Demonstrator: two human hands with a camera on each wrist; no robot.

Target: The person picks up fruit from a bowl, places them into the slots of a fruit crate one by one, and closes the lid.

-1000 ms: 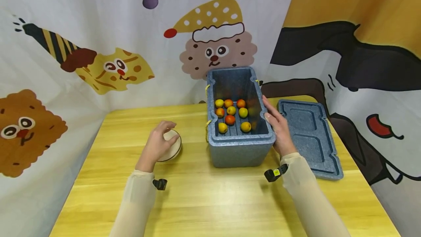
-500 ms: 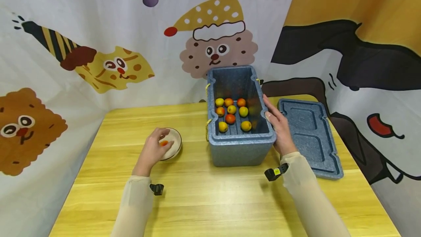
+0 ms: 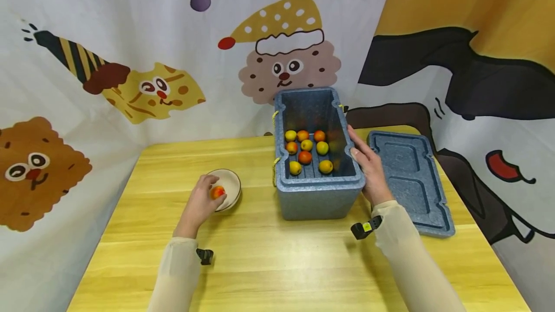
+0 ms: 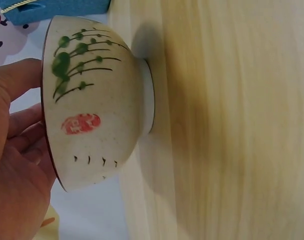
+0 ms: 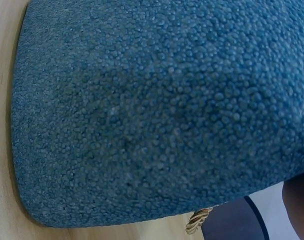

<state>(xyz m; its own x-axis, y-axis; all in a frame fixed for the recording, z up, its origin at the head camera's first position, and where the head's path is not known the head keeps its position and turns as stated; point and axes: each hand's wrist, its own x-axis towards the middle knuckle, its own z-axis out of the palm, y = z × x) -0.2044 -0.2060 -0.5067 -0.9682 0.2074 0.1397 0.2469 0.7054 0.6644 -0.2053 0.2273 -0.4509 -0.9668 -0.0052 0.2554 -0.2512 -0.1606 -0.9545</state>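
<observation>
My left hand (image 3: 200, 204) reaches over the near left side of a cream bowl (image 3: 231, 188). Inside the bowl lies a small red and orange fruit (image 3: 218, 192), with my thumb and fingers spread to either side of it. The left wrist view shows the bowl's outer wall (image 4: 91, 115), painted with green sprigs and a red stamp, while the fingers pass behind its rim. My right hand (image 3: 370, 170) grips the right wall of a blue-grey foam box (image 3: 314, 206), thumb over the rim. In the right wrist view the box wall (image 5: 141, 125) covers most of the picture.
Several small yellow and red-orange fruits (image 3: 305, 157) rest on the box floor. The foam lid (image 3: 416, 182) lies flat to the right of the box. Yellow rope handles (image 3: 274, 167) hang on the box's side. A printed curtain (image 3: 173, 13) stands behind the wooden table (image 3: 269, 264).
My left hand has drawn back toward the lower left over the bowl, uncovering the red-orange fruit inside. My right hand and the box stay where they were.
</observation>
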